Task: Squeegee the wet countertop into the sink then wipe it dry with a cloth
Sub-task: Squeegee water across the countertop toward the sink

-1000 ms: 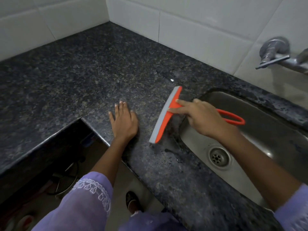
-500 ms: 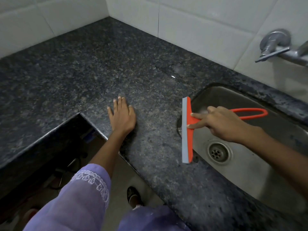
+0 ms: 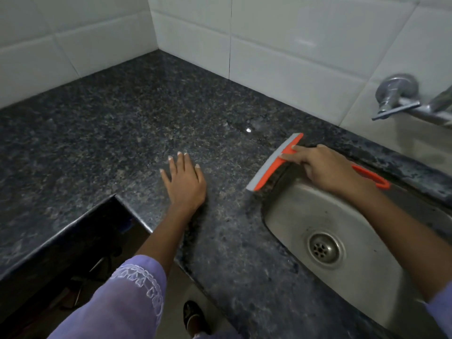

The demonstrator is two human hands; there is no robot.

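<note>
Granite countertop; sink bare; right hand grips squeegee.

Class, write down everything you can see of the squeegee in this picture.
The squeegee has an orange plastic-looking body, a long grey blade strip and an orange loop handle. It lies slanted on the dark speckled countertop at the sink's upper left rim, its handle reaching over the basin. The right hand grips it, two fingers pressing the head.
</note>
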